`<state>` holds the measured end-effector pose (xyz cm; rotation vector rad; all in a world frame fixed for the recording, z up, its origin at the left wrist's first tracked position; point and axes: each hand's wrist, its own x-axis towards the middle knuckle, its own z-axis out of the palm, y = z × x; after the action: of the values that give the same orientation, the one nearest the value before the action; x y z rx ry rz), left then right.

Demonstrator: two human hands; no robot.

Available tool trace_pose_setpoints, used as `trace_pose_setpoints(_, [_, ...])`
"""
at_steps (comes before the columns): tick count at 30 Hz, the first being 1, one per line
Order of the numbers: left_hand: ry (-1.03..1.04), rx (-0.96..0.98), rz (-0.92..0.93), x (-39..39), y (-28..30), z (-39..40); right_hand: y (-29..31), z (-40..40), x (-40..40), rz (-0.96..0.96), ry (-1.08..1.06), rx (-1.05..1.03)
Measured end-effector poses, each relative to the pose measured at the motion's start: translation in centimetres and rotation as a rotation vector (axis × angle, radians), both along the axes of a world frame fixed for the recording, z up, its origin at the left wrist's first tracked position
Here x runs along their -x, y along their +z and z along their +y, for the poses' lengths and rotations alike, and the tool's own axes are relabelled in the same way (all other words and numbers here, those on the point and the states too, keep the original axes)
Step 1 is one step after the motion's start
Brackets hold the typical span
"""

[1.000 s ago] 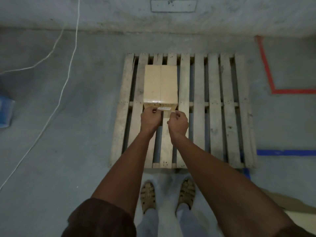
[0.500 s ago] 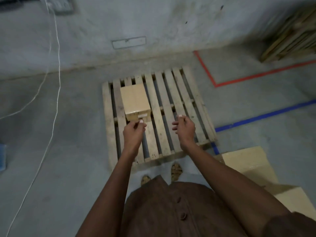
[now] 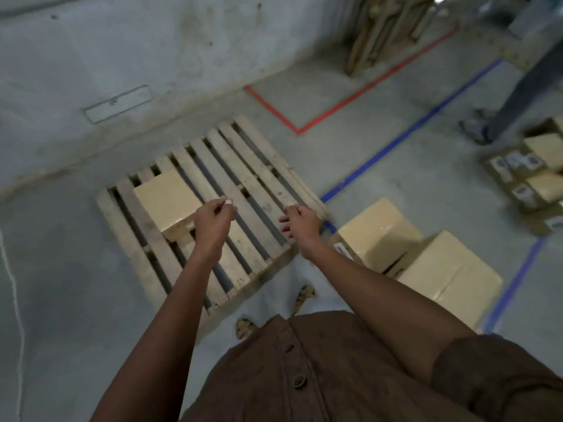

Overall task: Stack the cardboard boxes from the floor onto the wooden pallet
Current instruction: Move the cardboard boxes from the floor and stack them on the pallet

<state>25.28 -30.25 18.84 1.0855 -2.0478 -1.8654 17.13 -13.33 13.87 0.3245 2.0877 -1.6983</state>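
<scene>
A wooden pallet [image 3: 259, 178] lies on the concrete floor by the wall. One cardboard box [image 3: 166, 197] sits on its left slats. My left hand [image 3: 213, 220] hovers just right of that box, fingers loosely curled, holding nothing. My right hand [image 3: 300, 222] hangs over the pallet's right edge, fingers relaxed and empty. Two more cardboard boxes stand on the floor to the right of the pallet, a near box [image 3: 377, 233] and a larger box [image 3: 447, 275] beside it.
Several more boxes [image 3: 530, 169] lie at the far right, next to another person's leg [image 3: 515, 95]. Spare pallets [image 3: 384, 28] lean on the wall. Red [image 3: 350, 102] and blue tape lines [image 3: 411, 132] mark the floor. A white cord [image 3: 15, 300] runs at the left.
Both hands have let go of the box on the pallet and drawn back. My view has swung to the right, bringing the floor boxes into sight.
</scene>
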Motion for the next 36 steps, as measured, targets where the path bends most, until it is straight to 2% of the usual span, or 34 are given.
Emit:
trace_pose_setpoints(7, [-0.316,0.014,-0.042,5.6,-0.6,9.0,-3.0,11.1,0.8,-0.182,-0.235,-0.093])
trace_pose_setpoints(10, [-0.436,0.035,-0.083,7.4,-1.7,13.9,-4.9,16.1,0.6,-0.264,-0.322,-0.066])
trace_pose_setpoints(15, [-0.552,0.052,-0.193,9.7,-4.4,23.4,-6.2,25.2,0.0,-0.372,-0.389,-0.07])
trace_pose_setpoints(22, [-0.699,-0.018,-0.343,11.5,-10.3,36.2,-9.9,38.4,-2.2,-0.368,-0.581,-0.328])
trace_pose_setpoints(27, [-0.841,0.036,-0.473,10.5,-13.6,43.2,-11.5,43.5,-5.2,-0.458,-0.839,-0.357])
trace_pose_setpoints(33, [-0.907,0.124,-0.573,10.7,-17.8,47.6,-14.8,46.5,-6.6,-0.634,-0.898,-0.427])
trace_pose_setpoints(36, [-0.852,0.102,-0.62,11.3,-19.6,48.4,-16.7,46.7,-6.4,-0.671,-0.963,-0.318])
